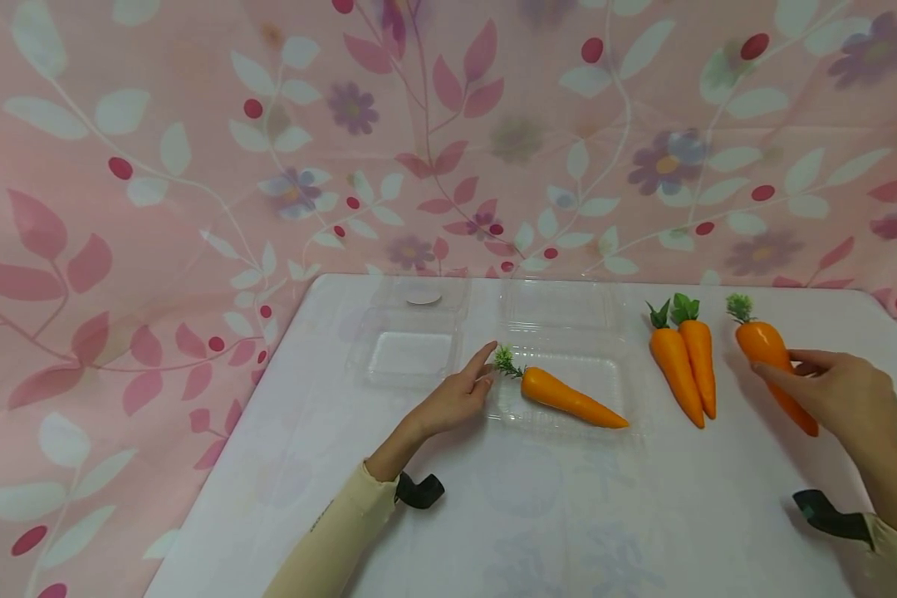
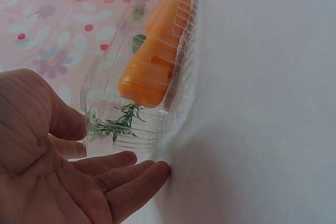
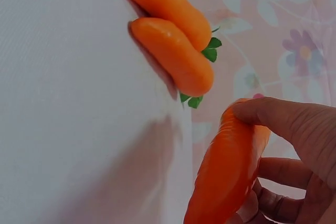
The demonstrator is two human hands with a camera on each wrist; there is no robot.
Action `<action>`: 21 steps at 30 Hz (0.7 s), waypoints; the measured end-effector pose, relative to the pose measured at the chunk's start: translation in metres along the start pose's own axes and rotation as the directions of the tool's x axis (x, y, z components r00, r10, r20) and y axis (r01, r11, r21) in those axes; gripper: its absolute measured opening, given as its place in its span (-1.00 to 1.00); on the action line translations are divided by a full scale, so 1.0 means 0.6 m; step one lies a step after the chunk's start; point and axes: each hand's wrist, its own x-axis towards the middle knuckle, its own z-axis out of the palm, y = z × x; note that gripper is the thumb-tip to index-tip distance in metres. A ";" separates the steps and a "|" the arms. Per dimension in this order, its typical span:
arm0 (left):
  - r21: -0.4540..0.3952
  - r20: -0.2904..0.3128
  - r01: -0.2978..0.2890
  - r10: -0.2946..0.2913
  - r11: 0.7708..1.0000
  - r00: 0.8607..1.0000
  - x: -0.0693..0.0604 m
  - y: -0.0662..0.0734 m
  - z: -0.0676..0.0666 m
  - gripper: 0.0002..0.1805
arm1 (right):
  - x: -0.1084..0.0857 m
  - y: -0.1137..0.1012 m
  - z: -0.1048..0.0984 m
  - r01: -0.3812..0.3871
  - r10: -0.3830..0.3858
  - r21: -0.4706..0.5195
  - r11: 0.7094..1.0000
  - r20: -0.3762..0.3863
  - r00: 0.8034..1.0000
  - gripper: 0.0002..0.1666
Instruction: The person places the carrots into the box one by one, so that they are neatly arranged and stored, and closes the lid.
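One carrot (image 1: 568,397) with a green tuft lies slantwise in a clear plastic clamshell box (image 1: 619,374) whose lid is folded back. My left hand (image 1: 456,399) is at the left side of this box, fingers fairly straight and touching or nearly touching its wall; the left wrist view shows the carrot (image 2: 149,72) through the clear plastic. On the right, my right hand (image 1: 840,394) grips another carrot (image 1: 761,342) between thumb and fingers. That carrot (image 3: 228,166) appears raised off the table in the right wrist view.
Two more carrots (image 1: 676,374) lie side by side between the box and my right hand. A second clear box (image 1: 413,332), lid folded back, stands left of the first. A white cloth covers the table (image 1: 493,515); a pink floral curtain (image 1: 448,124) hangs behind it.
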 end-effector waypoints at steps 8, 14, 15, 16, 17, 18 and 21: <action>-0.005 -0.002 -0.003 0.003 1.000 1.000 0.000 -0.001 0.000 -0.37 | -0.006 -0.021 -0.004 0.009 -0.009 0.023 1.000 -0.006 1.000 0.04; -0.008 0.000 -0.015 0.015 1.000 1.000 0.004 -0.008 0.002 -0.37 | -0.010 -0.033 -0.006 0.002 -0.002 0.038 0.999 0.012 1.000 0.08; -0.007 0.001 -0.015 0.015 1.000 1.000 0.004 -0.008 0.002 -0.36 | -0.011 -0.035 -0.006 0.003 -0.004 0.041 0.999 0.014 1.000 0.09; -0.007 0.001 -0.013 0.013 1.000 1.000 0.004 -0.007 0.002 -0.36 | -0.011 -0.037 -0.006 0.004 -0.005 0.043 0.999 0.016 1.000 0.09; -0.007 0.002 -0.011 0.011 1.000 1.000 0.003 -0.006 0.002 -0.36 | -0.011 -0.039 -0.005 0.008 -0.008 0.045 0.999 0.018 1.000 0.10; -0.007 0.002 -0.008 0.008 1.000 1.000 0.003 -0.005 0.001 -0.36 | -0.011 -0.041 -0.005 0.016 -0.016 0.043 0.999 0.016 1.000 0.09; -0.007 0.005 0.000 0.000 1.000 1.000 0.002 -0.004 0.001 -0.36 | -0.013 -0.047 -0.002 0.042 -0.042 0.041 0.998 0.010 0.999 0.07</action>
